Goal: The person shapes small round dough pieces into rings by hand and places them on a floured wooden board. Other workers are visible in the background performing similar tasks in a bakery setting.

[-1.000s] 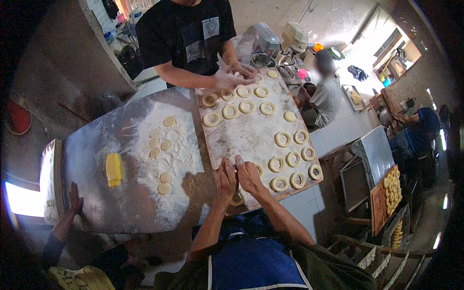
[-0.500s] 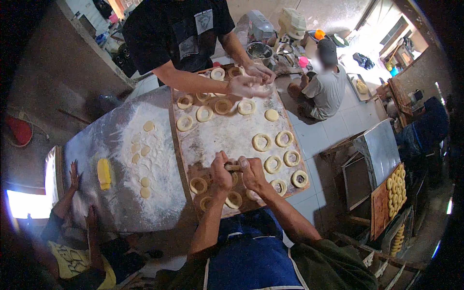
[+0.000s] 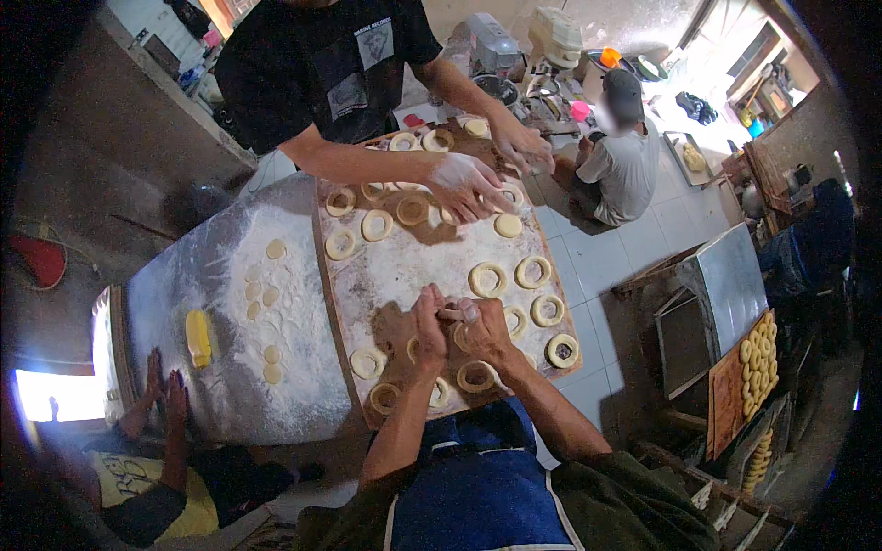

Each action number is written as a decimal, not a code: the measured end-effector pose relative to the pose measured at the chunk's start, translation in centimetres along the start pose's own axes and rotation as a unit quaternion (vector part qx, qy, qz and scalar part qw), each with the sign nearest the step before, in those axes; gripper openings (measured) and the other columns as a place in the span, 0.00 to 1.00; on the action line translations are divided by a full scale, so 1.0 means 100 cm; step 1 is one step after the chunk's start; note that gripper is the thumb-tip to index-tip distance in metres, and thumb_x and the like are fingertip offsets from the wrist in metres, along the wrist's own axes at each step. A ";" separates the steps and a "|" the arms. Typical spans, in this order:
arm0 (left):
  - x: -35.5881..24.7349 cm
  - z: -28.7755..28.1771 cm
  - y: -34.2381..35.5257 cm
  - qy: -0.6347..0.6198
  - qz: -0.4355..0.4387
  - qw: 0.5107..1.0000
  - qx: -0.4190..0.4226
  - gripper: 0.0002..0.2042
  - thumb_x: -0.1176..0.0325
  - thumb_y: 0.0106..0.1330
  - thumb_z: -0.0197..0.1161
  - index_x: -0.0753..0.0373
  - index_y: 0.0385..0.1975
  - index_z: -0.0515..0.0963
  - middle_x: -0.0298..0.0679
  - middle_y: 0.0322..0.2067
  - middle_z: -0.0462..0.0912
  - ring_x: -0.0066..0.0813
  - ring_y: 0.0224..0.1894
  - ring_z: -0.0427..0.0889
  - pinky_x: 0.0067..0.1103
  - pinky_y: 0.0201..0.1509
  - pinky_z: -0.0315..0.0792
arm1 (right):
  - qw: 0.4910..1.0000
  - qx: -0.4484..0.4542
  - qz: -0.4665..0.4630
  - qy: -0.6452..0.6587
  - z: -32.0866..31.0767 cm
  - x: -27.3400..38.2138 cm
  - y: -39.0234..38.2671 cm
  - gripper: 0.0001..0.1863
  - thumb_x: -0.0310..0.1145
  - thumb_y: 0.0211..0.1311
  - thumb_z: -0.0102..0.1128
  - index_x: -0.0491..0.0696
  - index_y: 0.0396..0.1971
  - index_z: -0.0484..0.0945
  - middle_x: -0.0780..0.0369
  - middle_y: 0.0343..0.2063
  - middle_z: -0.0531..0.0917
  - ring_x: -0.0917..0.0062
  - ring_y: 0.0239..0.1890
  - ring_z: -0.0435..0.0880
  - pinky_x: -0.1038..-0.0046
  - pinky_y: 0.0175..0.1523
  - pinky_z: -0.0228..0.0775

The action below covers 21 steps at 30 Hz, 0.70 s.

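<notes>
Centre of the frame: from where I stand, both of the wearer's hands are occupied. Left hand [image 3: 430,323] and right hand [image 3: 487,331] grasp a short dough piece [image 3: 450,314] between them, right thumb on top, above the floured board [image 3: 395,275]. Dough rings [image 3: 475,280] lie around. Upper centre: a co-worker's floury hands [image 3: 464,184], fingers spread. Left: yellow block [image 3: 197,338] on the metal table [image 3: 184,266].

A black shirt [image 3: 312,78] beyond the surface [image 3: 175,275]'s far edge bears pale lettering [image 3: 372,28]; a yellow shirt [image 3: 124,479] by its near left corner has blurred letters.
</notes>
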<state>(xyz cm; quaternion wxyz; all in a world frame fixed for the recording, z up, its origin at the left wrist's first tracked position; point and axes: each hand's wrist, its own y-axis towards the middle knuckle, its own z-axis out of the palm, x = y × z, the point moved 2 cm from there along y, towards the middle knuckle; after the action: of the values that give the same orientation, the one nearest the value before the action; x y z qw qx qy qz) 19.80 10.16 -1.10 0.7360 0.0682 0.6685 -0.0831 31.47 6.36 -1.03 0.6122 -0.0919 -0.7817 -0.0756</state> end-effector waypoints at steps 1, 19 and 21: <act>0.004 -0.001 0.003 0.043 -0.011 0.999 0.003 0.18 0.57 0.72 0.45 0.67 0.31 0.72 0.49 0.27 0.78 0.41 0.28 0.77 0.28 0.33 0.69 | 1.000 0.016 -0.017 0.012 -0.001 -0.001 0.000 0.35 0.57 0.64 0.42 0.35 0.17 0.71 0.51 0.12 0.69 0.62 0.15 0.67 0.60 0.25 0.61; -0.007 -0.034 0.038 0.485 0.109 0.865 0.071 0.12 0.62 0.56 0.67 0.60 0.38 0.81 0.46 0.39 0.82 0.48 0.45 0.78 0.36 0.53 0.69 | 0.929 0.050 -0.106 -0.351 0.008 0.030 -0.023 0.28 0.29 0.47 0.65 0.41 0.53 0.72 0.48 0.38 0.77 0.53 0.41 0.79 0.55 0.40 0.73; -0.004 -0.055 0.029 0.472 0.134 0.871 0.031 0.14 0.60 0.57 0.67 0.59 0.39 0.81 0.46 0.40 0.81 0.48 0.47 0.77 0.37 0.55 0.68 | 0.964 0.049 0.007 -0.262 0.020 0.035 -0.031 0.26 0.30 0.50 0.65 0.44 0.52 0.73 0.49 0.38 0.78 0.54 0.40 0.79 0.56 0.40 0.72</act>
<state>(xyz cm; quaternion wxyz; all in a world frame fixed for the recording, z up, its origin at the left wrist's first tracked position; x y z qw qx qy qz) 15.02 14.18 -1.30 0.3348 0.2113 0.9175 0.0377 28.07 4.03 1.89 0.3907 -0.0835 -0.9167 -0.0060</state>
